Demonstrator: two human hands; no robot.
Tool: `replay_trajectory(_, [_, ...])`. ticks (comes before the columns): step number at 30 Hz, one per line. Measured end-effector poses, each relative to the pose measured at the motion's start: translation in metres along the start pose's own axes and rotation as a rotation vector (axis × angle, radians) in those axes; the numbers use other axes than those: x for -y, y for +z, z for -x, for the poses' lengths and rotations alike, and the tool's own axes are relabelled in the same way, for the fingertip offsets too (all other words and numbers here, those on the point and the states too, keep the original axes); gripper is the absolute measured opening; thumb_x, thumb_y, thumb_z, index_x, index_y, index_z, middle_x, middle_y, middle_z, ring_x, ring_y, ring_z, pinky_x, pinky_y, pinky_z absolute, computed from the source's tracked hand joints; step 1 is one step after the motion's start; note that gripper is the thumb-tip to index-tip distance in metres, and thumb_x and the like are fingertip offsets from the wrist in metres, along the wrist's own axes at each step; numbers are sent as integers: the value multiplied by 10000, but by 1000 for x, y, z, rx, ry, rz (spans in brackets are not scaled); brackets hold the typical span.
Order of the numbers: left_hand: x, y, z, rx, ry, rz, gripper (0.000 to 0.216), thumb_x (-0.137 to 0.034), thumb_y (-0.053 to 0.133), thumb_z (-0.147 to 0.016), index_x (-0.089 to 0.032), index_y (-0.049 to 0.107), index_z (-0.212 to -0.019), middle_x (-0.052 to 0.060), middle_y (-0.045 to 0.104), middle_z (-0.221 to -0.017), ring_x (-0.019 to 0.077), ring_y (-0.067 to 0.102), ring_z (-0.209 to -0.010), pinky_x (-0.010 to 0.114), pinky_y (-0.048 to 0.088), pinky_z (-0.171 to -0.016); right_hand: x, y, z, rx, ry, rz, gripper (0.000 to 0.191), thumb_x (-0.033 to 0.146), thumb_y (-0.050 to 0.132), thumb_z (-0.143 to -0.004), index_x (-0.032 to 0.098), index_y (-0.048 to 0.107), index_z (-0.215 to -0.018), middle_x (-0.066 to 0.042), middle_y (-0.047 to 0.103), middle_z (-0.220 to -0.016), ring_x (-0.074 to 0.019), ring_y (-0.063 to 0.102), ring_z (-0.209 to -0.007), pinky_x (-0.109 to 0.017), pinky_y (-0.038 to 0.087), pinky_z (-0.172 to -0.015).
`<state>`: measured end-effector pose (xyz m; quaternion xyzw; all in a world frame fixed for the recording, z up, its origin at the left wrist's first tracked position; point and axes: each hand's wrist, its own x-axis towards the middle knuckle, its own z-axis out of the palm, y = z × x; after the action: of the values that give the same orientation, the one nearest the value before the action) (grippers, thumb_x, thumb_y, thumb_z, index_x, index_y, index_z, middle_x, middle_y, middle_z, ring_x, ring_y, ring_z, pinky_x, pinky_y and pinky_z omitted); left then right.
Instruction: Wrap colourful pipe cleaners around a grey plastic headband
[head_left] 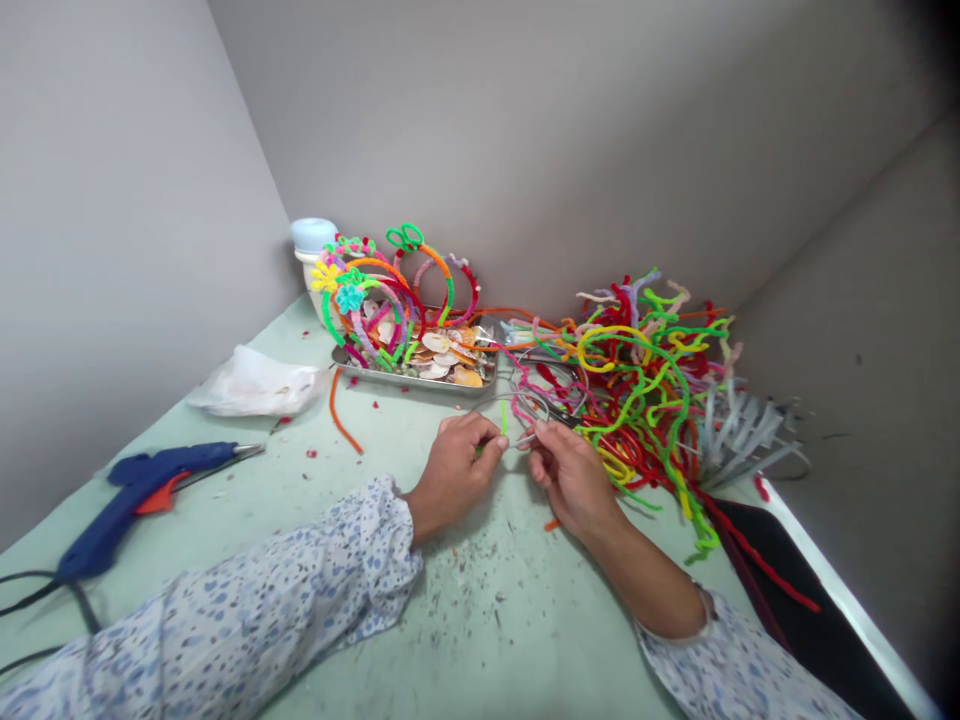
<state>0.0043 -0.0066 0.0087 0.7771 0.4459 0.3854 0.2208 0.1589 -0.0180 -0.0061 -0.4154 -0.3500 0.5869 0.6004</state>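
Observation:
Over the middle of the table, my left hand [463, 465] is closed in a pinch, with a short bright green pipe cleaner [503, 416] standing up from its fingertips. My right hand [574, 478] is closed on a thin grey hoop, which looks like a bare headband [541, 402]. The hoop curves up behind both hands and its near part runs between the two sets of fingertips. Whether the pipe cleaner is wrapped round the hoop is hidden by my fingers. Black-handled scissors [564, 415] lie just beyond my right hand.
A metal tray [420, 382] holds shell-like pieces and several colourful pipe-cleaner headbands [450, 285]. Tangled pipe cleaners [645, 390] and a bundle of grey bands [742, 435] lie at right. A blue glue gun [150, 490], plastic bag [259, 385] and white container [313, 255] are at left.

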Motion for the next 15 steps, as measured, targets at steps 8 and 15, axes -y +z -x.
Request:
replay_trajectory(8, [2,0,-1,10,2,-7,175,-296,499,-883,-187,584,-775,3,617,-774,163,561,-794,337,395,-839,-1,0,-1,-54,-3,-6,256,402,709,-733,174,602,-687,29,617,-596,-31,443,-377,-158,268,-331])
replay_trajectory(15, [2,1,1,-13,18,-20,143,-282,564,-850,-179,566,-750,-2,608,-760,158,555,-790,348,374,-882,1,2,-1,-44,5,-23,242,374,715,-737,167,603,-683,35,609,-592,-26,452,-381,-144,274,-332])
